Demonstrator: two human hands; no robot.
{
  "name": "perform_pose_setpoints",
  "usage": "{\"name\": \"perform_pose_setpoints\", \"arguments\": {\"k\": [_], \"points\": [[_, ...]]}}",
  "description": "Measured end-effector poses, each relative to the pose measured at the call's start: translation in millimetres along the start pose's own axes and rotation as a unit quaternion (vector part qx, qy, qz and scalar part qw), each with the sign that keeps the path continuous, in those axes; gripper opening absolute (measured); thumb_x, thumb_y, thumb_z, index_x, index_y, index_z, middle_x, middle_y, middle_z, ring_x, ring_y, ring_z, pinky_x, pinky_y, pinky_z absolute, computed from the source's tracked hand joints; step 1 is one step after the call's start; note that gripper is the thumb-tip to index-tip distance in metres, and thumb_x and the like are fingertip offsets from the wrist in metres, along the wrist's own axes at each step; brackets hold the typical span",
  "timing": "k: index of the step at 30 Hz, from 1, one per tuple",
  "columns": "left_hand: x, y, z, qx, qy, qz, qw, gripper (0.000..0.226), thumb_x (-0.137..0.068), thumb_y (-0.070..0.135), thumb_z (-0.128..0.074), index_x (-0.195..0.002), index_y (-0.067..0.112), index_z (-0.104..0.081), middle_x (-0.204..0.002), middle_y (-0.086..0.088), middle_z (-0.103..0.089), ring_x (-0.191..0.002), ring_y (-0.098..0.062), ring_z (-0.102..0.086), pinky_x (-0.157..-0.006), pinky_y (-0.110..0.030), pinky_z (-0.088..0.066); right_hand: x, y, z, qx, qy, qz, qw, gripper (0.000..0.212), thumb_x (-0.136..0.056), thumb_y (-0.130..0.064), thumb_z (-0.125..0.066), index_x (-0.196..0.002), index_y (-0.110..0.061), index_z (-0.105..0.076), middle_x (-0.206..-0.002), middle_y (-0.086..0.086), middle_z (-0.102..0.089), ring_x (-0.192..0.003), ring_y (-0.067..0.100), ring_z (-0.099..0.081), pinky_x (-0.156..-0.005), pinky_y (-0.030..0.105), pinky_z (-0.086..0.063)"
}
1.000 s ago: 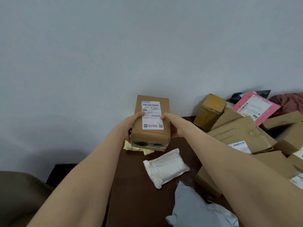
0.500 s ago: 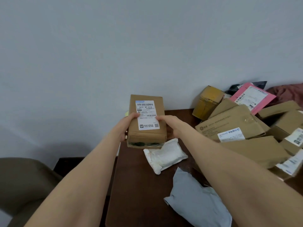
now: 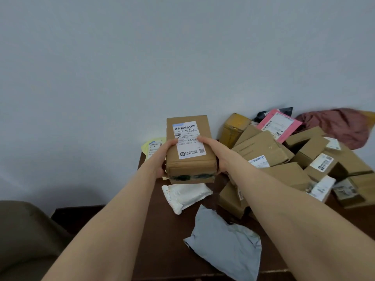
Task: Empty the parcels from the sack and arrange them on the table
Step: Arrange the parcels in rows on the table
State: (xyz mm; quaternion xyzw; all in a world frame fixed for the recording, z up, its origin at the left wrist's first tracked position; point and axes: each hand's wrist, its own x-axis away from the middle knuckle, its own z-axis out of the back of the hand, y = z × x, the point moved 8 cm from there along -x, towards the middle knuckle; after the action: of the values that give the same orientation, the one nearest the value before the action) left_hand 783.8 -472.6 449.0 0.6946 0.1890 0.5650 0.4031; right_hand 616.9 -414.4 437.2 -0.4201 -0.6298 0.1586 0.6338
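Cardboard box [image 3: 190,165] with a white shipping label, held over the far left part of the dark wooden table [image 3: 154,230], above a white padded pouch [image 3: 186,196]. Left hand [image 3: 162,159] and right hand [image 3: 219,155] clasp its opposite long sides, thumbs on the labelled top, fingers wrapped round the edges. The walls look stiff and the faces matt, so slipping seems unlikely. Weight appears modest, though the contents are unknown. A side grip near mid-length looks sound. A heap of cardboard parcels [image 3: 284,159] lies to the right, with a grey poly mailer [image 3: 225,240] nearer.
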Motion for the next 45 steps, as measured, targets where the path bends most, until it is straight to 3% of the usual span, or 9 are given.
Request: {"name": "perform_pose_setpoints", "arguments": {"k": [4, 10, 16, 20, 25, 29, 34, 38, 45], "points": [[4, 8, -18, -0.003, -0.010, -0.021, 1.000, 0.043, -0.075, 0.049, -0.068, -0.110, 0.024, -0.064, -0.102, -0.006, -0.073, -0.095, -0.027, -0.067, -0.090, -0.045, -0.050, 18, -6, 20, 0.001, 0.026, 0.020, 0.999, 0.046, -0.074, -0.049, -0.075, -0.107, -0.021, -0.060, -0.104, 0.007, -0.067, -0.099, 0.029, -0.059, -0.100, 0.053, -0.041], [12, 19, -31, -0.006, 0.010, -0.047, 0.999, 0.020, -0.085, 0.032, -0.057, -0.099, 0.019, -0.064, -0.088, -0.005, -0.072, -0.079, -0.024, -0.066, -0.078, -0.036, -0.051, 29, -9, 34, 0.012, 0.047, 0.037, 0.998, 0.057, -0.072, -0.041, -0.077, -0.119, -0.020, -0.051, -0.112, 0.008, -0.060, -0.107, 0.030, -0.055, -0.100, 0.059, -0.039], [19, 19, -28, -0.027, 0.075, -0.061, 0.995, 0.027, -0.085, 0.038, -0.057, -0.105, 0.020, -0.063, -0.098, -0.005, -0.071, -0.093, -0.024, -0.065, -0.092, -0.039, -0.050, 33, -8, 34, 0.016, 0.041, 0.047, 0.998, 0.095, -0.056, -0.047, -0.085, -0.136, -0.020, -0.041, -0.124, 0.008, -0.056, -0.115, 0.033, -0.052, -0.102, 0.063, -0.035], [25, 16, -24, -0.028, 0.108, -0.074, 0.991, 0.024, -0.088, 0.041, -0.055, -0.092, 0.019, -0.062, -0.089, -0.004, -0.069, -0.086, -0.023, -0.065, -0.084, -0.037, -0.051, 40, 3, 33, 0.014, 0.037, 0.047, 0.998, 0.085, -0.063, -0.048, -0.082, -0.133, -0.019, -0.044, -0.123, 0.008, -0.057, -0.114, 0.032, -0.053, -0.103, 0.061, -0.036], [34, 8, -19, -0.033, 0.096, -0.074, 0.992, 0.041, -0.085, 0.047, -0.059, -0.117, 0.021, -0.058, -0.101, -0.006, -0.071, -0.095, -0.026, -0.067, -0.083, -0.038, -0.054, 45, 10, 28, 0.022, 0.024, 0.046, 0.998, 0.073, -0.070, -0.045, -0.080, -0.129, -0.018, -0.048, -0.116, 0.008, -0.060, -0.110, 0.030, -0.056, -0.102, 0.058, -0.039], [38, -2, -5, -0.039, 0.093, -0.045, 0.994, 0.043, -0.086, 0.047, -0.059, -0.118, 0.018, -0.060, -0.096, -0.006, -0.072, -0.082, -0.023, -0.069, -0.066, -0.033, -0.054, 45, 16, 12, 0.058, 0.002, 0.036, 0.998, 0.068, -0.072, -0.042, -0.080, -0.126, -0.017, -0.048, -0.110, 0.008, -0.061, -0.108, 0.030, -0.056, -0.101, 0.057, -0.041], [35, -14, 27, -0.060, 0.126, -0.016, 0.990, 0.040, -0.089, 0.046, -0.058, -0.110, 0.012, -0.061, -0.089, -0.007, -0.069, -0.073, -0.022, -0.066, -0.056, -0.031, -0.050, 34, 27, -23, 0.088, -0.018, 0.017, 0.996, 0.070, -0.076, -0.043, -0.077, -0.131, -0.012, -0.047, -0.121, 0.008, -0.061, -0.112, 0.029, -0.057, -0.100, 0.053, -0.043], [39, -24, 62, -0.081, 0.172, 0.024, 0.981, 0.034, -0.093, 0.045, -0.054, -0.085, 0.012, -0.055, -0.077, -0.006, -0.063, -0.065, -0.021, -0.060, -0.052, -0.031, -0.044, 20, 37, -57, 0.117, -0.040, 0.012, 0.992, 0.059, -0.086, -0.041, -0.067, -0.134, -0.012, -0.047, -0.118, 0.006, -0.061, -0.104, 0.023, -0.058, -0.087, 0.041, -0.050], [32, -48, 104, -0.110, 0.206, 0.099, 0.967, 0.029, -0.099, 0.029, -0.044, -0.078, 0.009, -0.048, -0.074, -0.009, -0.058, -0.063, -0.023, -0.055, -0.063, -0.035, -0.046, -11, 77, -100, 0.162, -0.066, -0.054, 0.983, 0.052, -0.094, -0.027, -0.059, -0.139, -0.007, -0.042, -0.131, 0.012, -0.053, -0.117, 0.030, -0.055, -0.099, 0.046, -0.048]]}}
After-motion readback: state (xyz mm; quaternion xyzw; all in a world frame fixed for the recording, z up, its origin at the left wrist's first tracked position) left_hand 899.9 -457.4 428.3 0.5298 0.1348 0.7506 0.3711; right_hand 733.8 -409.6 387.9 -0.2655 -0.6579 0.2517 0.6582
